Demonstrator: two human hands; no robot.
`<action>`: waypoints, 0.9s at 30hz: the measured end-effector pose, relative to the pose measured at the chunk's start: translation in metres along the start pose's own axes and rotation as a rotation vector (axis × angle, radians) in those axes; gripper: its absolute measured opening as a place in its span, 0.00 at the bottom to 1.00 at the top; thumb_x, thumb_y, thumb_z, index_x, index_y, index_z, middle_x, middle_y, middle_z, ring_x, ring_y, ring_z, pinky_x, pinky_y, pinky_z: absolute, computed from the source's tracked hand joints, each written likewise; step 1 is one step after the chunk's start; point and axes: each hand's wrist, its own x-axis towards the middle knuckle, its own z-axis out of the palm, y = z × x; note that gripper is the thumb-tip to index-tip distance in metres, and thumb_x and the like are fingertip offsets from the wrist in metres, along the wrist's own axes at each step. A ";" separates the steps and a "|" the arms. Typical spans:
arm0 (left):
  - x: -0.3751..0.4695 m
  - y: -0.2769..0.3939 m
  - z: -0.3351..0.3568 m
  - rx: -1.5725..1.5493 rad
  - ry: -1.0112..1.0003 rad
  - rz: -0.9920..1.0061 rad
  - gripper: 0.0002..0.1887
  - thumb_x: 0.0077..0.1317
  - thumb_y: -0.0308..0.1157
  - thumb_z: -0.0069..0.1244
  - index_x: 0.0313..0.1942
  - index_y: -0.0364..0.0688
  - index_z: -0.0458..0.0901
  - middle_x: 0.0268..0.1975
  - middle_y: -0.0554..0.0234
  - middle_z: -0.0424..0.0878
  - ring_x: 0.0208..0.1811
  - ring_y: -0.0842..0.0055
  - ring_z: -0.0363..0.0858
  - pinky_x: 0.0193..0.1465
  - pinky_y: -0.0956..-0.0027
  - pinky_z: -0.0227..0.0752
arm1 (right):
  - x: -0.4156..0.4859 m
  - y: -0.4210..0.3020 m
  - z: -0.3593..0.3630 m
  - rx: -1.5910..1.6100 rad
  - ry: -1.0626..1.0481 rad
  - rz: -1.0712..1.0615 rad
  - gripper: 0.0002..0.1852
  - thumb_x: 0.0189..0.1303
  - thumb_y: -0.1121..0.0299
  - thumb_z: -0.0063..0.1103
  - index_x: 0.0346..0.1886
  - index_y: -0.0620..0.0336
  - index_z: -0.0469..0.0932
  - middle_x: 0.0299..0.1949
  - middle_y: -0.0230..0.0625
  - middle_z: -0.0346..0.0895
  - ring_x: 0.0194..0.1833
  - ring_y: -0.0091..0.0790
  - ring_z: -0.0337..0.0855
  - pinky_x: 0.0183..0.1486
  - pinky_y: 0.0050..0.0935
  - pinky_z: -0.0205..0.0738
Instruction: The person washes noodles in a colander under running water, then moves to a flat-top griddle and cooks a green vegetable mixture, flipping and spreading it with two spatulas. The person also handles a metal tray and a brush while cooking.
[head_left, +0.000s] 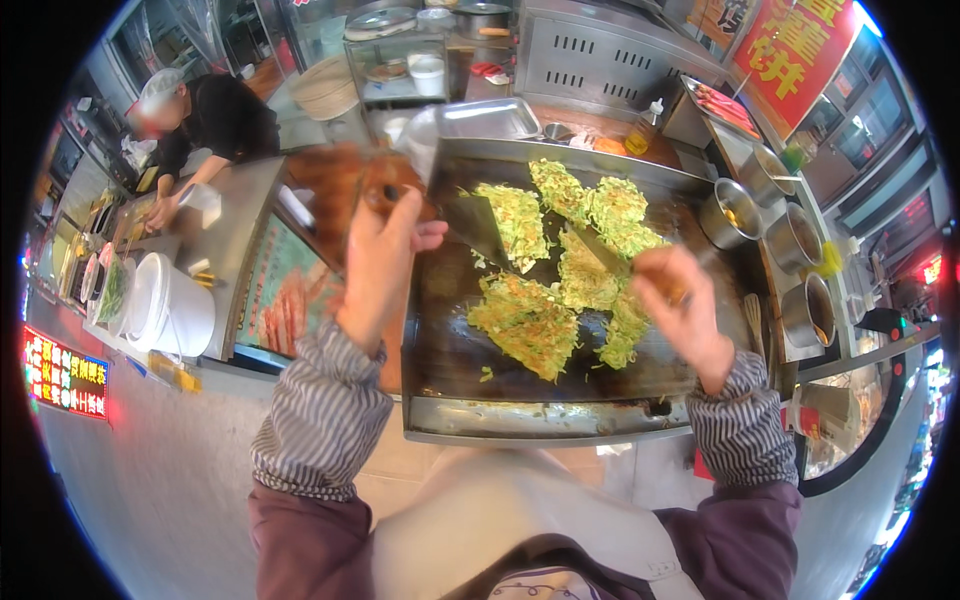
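Observation:
My left hand (386, 247) grips the handle of a wide metal spatula (480, 229), whose dark blade meets the left edge of a piece of green vegetable pancake (516, 225) on the griddle (442, 330). My right hand (679, 300) is closed round the wooden handle of a narrower metal scraper (600, 247). Its blade lies over a browned pancake piece (585, 274) near the griddle's middle. A larger browned piece (525, 322) lies nearer me, and several others lie behind and to the right. Both hands are somewhat blurred.
Steel pots (730, 214) line the griddle's right side, near a slotted turner (754, 319). An oil bottle (643, 129) and a metal tray (487, 120) stand behind. A white bucket (169, 304) is at left; a co-worker in a cap (217, 120) leans over the left counter.

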 end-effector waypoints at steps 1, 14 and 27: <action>0.007 0.000 -0.003 0.025 0.005 0.004 0.10 0.69 0.33 0.47 0.40 0.34 0.71 0.24 0.65 0.71 0.32 0.70 0.83 0.36 0.72 0.78 | 0.007 0.006 0.003 0.193 0.140 0.155 0.07 0.58 0.73 0.62 0.37 0.63 0.74 0.34 0.35 0.78 0.34 0.31 0.81 0.35 0.28 0.76; 0.074 -0.006 0.001 0.317 -0.071 -0.022 0.19 0.67 0.40 0.48 0.47 0.30 0.72 0.37 0.53 0.79 0.30 0.73 0.82 0.33 0.73 0.78 | 0.062 0.085 0.034 0.576 0.442 0.637 0.12 0.62 0.68 0.57 0.38 0.68 0.72 0.28 0.42 0.76 0.19 0.31 0.77 0.21 0.28 0.75; 0.052 -0.027 0.020 -0.079 0.034 0.001 0.16 0.67 0.36 0.49 0.45 0.30 0.70 0.33 0.58 0.76 0.27 0.72 0.81 0.35 0.72 0.79 | 0.104 0.021 0.066 0.342 0.272 0.235 0.08 0.61 0.70 0.59 0.37 0.64 0.73 0.28 0.36 0.77 0.22 0.28 0.80 0.24 0.23 0.77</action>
